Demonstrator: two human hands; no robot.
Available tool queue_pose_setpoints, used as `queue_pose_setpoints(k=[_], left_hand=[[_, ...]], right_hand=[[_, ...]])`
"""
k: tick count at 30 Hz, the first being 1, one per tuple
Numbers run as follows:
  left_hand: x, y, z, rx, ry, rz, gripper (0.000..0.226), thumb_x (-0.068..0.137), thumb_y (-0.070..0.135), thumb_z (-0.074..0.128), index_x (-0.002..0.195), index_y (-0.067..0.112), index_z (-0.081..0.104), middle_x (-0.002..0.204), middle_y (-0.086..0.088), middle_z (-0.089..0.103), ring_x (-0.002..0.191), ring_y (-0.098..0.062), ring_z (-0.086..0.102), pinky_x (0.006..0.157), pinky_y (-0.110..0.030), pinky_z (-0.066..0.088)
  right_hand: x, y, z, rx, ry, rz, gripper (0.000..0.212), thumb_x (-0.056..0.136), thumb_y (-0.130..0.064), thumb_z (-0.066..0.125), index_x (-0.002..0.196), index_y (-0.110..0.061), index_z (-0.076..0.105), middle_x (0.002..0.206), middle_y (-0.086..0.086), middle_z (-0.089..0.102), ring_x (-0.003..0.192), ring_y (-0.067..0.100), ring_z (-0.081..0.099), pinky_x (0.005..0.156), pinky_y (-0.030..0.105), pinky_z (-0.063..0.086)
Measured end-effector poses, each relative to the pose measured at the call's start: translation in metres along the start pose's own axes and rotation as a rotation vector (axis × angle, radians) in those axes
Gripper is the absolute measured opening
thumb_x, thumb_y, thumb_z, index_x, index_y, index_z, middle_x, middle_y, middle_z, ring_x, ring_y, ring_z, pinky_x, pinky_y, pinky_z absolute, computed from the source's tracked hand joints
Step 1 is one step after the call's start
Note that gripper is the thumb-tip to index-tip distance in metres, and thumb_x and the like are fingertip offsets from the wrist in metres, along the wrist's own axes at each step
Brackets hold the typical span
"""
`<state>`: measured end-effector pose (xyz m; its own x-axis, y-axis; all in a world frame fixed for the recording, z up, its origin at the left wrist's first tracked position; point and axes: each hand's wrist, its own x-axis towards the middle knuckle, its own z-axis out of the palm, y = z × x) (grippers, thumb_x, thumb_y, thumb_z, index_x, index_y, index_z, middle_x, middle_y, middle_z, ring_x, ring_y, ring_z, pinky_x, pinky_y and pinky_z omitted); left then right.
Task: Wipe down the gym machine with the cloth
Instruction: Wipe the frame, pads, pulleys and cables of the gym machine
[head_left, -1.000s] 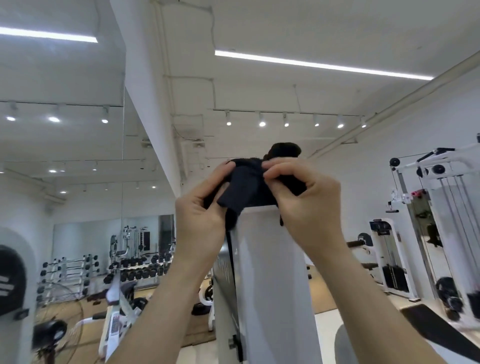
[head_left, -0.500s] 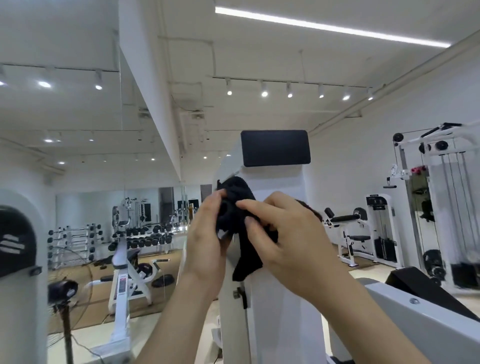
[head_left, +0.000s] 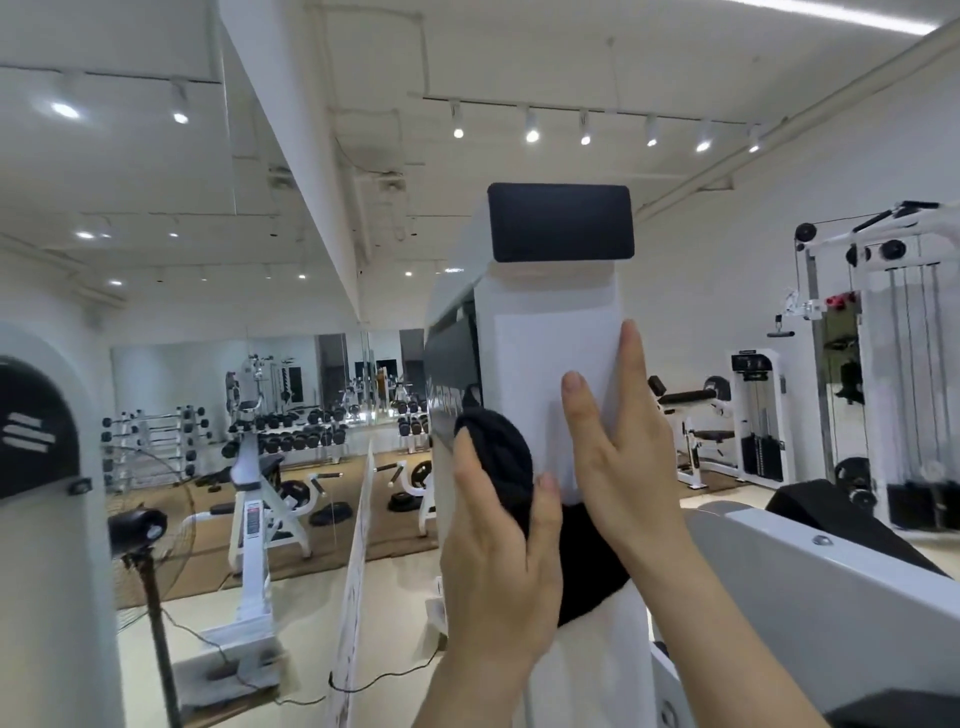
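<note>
Wiping the tall white upright of the gym machine (head_left: 550, 338) looks like the step in hand, and I'd guess it's only partway done, since plenty of the face lies above and below the hands. The upright sits dead centre of the frame, with a black pad (head_left: 561, 222) capping it. The dark cloth (head_left: 496, 447) is bunched against the upright's left front corner, a bit below centre, and a tail of it hangs down under the palms. The left hand (head_left: 493, 561) has it clamped, thumb up on the front and fingers wrapped round the bundle. The right hand (head_left: 623, 467) is flat and relaxed with its fingers straight on the bare white face. It grips nothing, and only its heel touches the cloth. My tip is to spread that wad out flat so more fabric meets the panel, then use the right palm for pressure and pull long overlapping strokes down the face and round both edges. The dangling tail could snag on the bolts lower down, so tuck it in. The dumbbell racks (head_left: 311, 431) at middle left and the cable station (head_left: 893, 364) at far right are well apart from all this.
</note>
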<state>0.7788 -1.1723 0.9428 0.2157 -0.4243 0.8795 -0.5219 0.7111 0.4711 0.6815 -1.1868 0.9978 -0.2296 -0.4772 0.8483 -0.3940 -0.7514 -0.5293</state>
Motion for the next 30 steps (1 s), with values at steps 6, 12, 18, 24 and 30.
queue_pose_setpoints(k=[6,12,18,24,30], left_hand=[[0.118,0.027,-0.001,-0.166,0.193,-0.066,0.046,0.097,0.044,0.036,0.138,0.025,0.026,0.100,0.022,0.054,0.090,0.012,0.054,0.080,-0.018,0.041],[0.073,-0.011,-0.004,-0.277,0.027,-0.208,0.055,0.090,0.056,0.039,0.141,0.033,0.041,0.122,0.022,0.059,0.119,-0.009,0.054,0.099,-0.020,0.040],[0.011,0.003,0.000,-0.120,0.033,-0.141,0.059,0.089,0.068,0.024,0.145,0.049,0.023,0.151,0.019,0.035,0.139,0.002,0.030,0.114,-0.026,0.027],[0.114,-0.008,0.002,-0.362,0.040,-0.244,0.061,0.088,0.050,0.035,0.139,0.019,0.046,0.131,-0.002,0.058,0.122,-0.022,0.052,0.105,-0.039,0.040],[0.104,-0.088,0.023,-0.282,-0.147,-0.524,0.040,0.105,0.028,0.034,0.137,0.007,0.046,0.133,-0.017,0.055,0.126,-0.035,0.050,0.106,-0.048,0.039]], right_hand=[[0.002,0.007,0.000,0.022,0.008,-0.033,0.076,0.089,-0.066,0.035,0.153,-0.036,0.008,0.154,-0.023,0.021,0.124,-0.032,0.010,0.096,-0.009,0.009],[-0.008,0.019,0.000,0.026,-0.005,0.025,0.067,0.082,-0.072,0.044,0.141,-0.059,0.013,0.110,-0.054,0.038,0.094,-0.019,0.046,0.077,-0.008,0.030],[-0.006,0.025,0.002,0.053,0.031,0.047,0.062,0.079,-0.076,0.042,0.134,-0.049,0.031,0.104,-0.051,0.049,0.094,-0.025,0.049,0.075,-0.003,0.036],[-0.006,0.028,-0.002,0.087,0.035,0.077,0.048,0.076,-0.073,0.053,0.110,-0.040,0.058,0.096,-0.036,0.062,0.089,-0.013,0.057,0.067,0.005,0.040],[-0.007,0.026,0.000,0.175,0.007,0.141,0.046,0.079,-0.069,0.056,0.105,-0.033,0.065,0.098,-0.027,0.068,0.092,-0.006,0.063,0.078,0.024,0.047]])
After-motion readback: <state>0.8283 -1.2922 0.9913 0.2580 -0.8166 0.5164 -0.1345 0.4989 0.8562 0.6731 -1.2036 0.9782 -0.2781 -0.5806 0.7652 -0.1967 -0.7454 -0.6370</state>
